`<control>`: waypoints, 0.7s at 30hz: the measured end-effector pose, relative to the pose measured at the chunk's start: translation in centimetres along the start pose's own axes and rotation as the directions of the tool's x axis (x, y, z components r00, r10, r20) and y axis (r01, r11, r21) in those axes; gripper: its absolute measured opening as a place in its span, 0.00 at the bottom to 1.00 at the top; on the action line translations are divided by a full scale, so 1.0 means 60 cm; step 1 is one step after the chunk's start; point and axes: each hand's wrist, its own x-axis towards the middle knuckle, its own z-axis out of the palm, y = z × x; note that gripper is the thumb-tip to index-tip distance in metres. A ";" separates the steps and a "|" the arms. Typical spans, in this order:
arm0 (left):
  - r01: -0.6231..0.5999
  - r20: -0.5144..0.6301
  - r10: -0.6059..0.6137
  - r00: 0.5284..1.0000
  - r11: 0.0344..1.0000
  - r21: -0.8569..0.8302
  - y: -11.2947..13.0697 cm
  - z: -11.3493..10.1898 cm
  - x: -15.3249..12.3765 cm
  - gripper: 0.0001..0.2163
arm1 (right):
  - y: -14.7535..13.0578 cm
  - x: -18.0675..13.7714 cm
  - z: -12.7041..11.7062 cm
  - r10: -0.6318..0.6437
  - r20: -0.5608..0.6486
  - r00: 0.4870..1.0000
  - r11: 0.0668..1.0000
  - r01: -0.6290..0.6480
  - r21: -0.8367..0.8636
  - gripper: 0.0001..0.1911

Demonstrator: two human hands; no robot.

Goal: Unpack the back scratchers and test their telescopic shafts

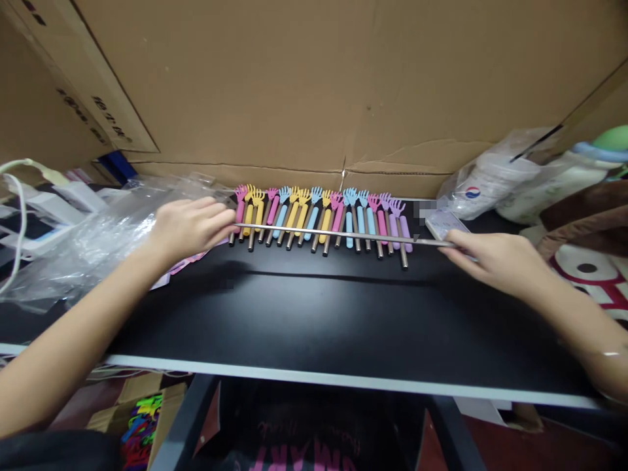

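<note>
A row of several small back scratchers (318, 219) with pink, yellow, blue and purple hand-shaped heads and metal stems lies on the black table (314, 314) near the cardboard wall. A long thin metal rod (343, 234) lies across their stems. My left hand (189, 226) pinches the rod's left end. Over at the rod's right end, my right hand (495, 261) grips it with closed fingers.
Crumpled clear plastic bags (93, 239) lie to the left beside white cables. A bagged white cup (483, 186), a small clear packet (444, 224) and a bottle (564, 176) stand at the right. Large cardboard sheets (314, 85) wall the back. A box of colourful items (142, 425) sits under the table.
</note>
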 end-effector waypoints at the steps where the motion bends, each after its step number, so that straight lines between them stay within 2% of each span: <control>1: 0.038 0.017 -0.039 0.999 0.999 0.032 -0.019 0.005 -0.018 0.17 | 0.025 -0.012 0.005 0.059 0.017 0.998 0.998 -0.059 0.012 0.12; 4: 0.083 0.097 -0.085 0.992 0.996 0.026 -0.057 0.010 -0.063 0.18 | 0.078 -0.049 0.015 0.193 0.095 0.976 0.979 -0.198 0.038 0.10; 8: 0.147 0.111 -0.135 0.985 0.982 -0.117 -0.071 0.004 -0.090 0.15 | 0.094 -0.072 0.010 0.257 0.141 0.956 0.959 -0.270 0.090 0.09; 12: 0.154 0.115 -0.136 0.984 0.974 -0.165 -0.070 0.004 -0.090 0.14 | 0.087 -0.066 0.004 0.262 0.133 0.956 0.960 -0.273 0.071 0.08; 18: 0.095 0.163 -0.078 0.984 0.990 -0.101 -0.068 0.008 -0.079 0.14 | 0.097 -0.060 0.013 0.265 0.194 0.945 0.964 -0.267 -0.018 0.08; 21: 0.069 0.172 -0.057 0.984 0.995 -0.067 -0.064 0.010 -0.072 0.15 | 0.110 -0.062 0.020 0.311 0.226 0.923 0.950 -0.304 -0.068 0.11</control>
